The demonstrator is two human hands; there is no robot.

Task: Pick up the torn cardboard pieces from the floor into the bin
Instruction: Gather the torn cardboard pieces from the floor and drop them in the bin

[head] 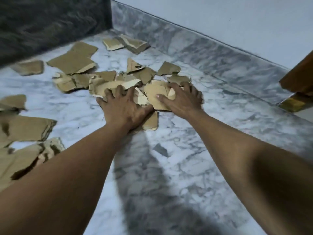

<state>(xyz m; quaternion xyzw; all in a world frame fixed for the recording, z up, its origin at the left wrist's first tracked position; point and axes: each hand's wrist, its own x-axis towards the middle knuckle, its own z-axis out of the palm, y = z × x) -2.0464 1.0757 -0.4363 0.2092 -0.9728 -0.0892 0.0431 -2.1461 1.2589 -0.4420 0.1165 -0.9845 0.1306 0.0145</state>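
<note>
Several torn brown cardboard pieces lie scattered on the marble floor [169,167]. In the middle they form a small pile of cardboard pieces [152,95]. My left hand [123,107] lies palm down on the pile's left side, fingers spread and bent at the tips, pressing on the pieces. My right hand [184,99] is on the pile's right side, its thumb on top of a pale piece [157,92] and its fingers curled over the far edge of the pieces. No bin is in view.
More cardboard pieces lie at the far middle [127,43], behind the pile [74,60] and along the left edge [25,128]. A dark furry cover [50,22] fills the far left. A marble skirting [220,53] and a wooden furniture leg [298,85] stand at the right.
</note>
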